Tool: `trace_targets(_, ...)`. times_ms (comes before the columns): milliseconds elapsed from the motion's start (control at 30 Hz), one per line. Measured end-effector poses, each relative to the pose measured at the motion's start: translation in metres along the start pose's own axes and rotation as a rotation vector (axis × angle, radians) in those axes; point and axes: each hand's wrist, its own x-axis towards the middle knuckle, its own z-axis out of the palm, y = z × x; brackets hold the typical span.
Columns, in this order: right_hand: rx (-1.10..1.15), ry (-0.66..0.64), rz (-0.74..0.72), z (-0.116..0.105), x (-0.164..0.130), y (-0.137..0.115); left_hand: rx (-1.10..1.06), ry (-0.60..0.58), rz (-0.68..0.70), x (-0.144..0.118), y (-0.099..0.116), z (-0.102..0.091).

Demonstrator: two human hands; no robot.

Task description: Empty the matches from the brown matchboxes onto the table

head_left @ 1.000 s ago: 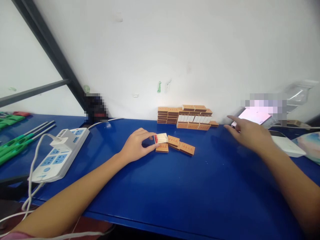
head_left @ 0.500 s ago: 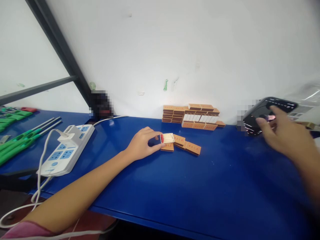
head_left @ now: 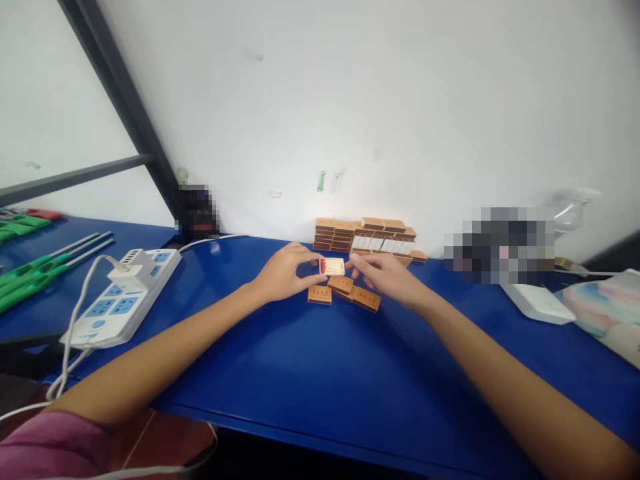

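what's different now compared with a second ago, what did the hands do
The right hand left the phone at the far right of the blue table, swung in to the left, and now meets the open matchbox tray. The left hand kept its grip on that tray throughout. The loose matchboxes beneath it, the stacked matchboxes by the wall and the power strip stayed where they were.

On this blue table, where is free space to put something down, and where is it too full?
The blue table is bare in front, between the loose matchboxes and the near edge, and between the power strip and the left hand. It is crowded around both hands and the matchbox stack at the wall.
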Motion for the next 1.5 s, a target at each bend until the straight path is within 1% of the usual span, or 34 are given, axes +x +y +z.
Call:
trace_targets(100, 0.114, -0.009, 0.075, 0.003, 0.020, 0.001, 0.001, -0.025, -0.003, 0.021, -0.011, 0.009)
trace_targets(200, 0.152, 0.024, 0.080, 0.003, 0.032, 0.011, -0.019, -0.045, -0.035, 0.034, -0.026, 0.025)
trace_targets(300, 0.161, 0.050, 0.069, 0.006, 0.035, 0.020, -0.056, -0.078, -0.072, 0.036, -0.038, 0.039)
trace_targets(367, 0.161, 0.080, 0.045, 0.009, 0.036, 0.026, -0.078, -0.092, -0.093, 0.033, -0.042, 0.043)
trace_targets(467, 0.144, 0.117, -0.007, 0.012, 0.038, 0.032, -0.074, -0.084, -0.116, 0.029, -0.044, 0.044)
trace_targets(600, 0.087, 0.119, -0.083, 0.017, 0.039, 0.040, -0.039, -0.069, -0.115, 0.025, -0.043, 0.044)
trace_targets(767, -0.063, 0.152, -0.200, 0.018, 0.033, 0.043, -0.011, -0.073, -0.083, 0.023, -0.044, 0.045)
trace_targets(1033, -0.256, 0.246, -0.375, 0.017, 0.027, 0.045, 0.009, -0.076, -0.060, 0.021, -0.044, 0.039)
trace_targets(1267, -0.328, 0.331, -0.474, 0.021, 0.024, 0.045, 0.015, -0.087, -0.075, 0.018, -0.040, 0.041)
trace_targets(1400, -0.360, 0.373, -0.519, 0.023, 0.024, 0.044, 0.011, -0.125, -0.056, 0.017, -0.039, 0.042)
trace_targets(1500, -0.382, 0.379, -0.537, 0.024, 0.025, 0.046, -0.001, -0.150, -0.045, 0.018, -0.040, 0.042)
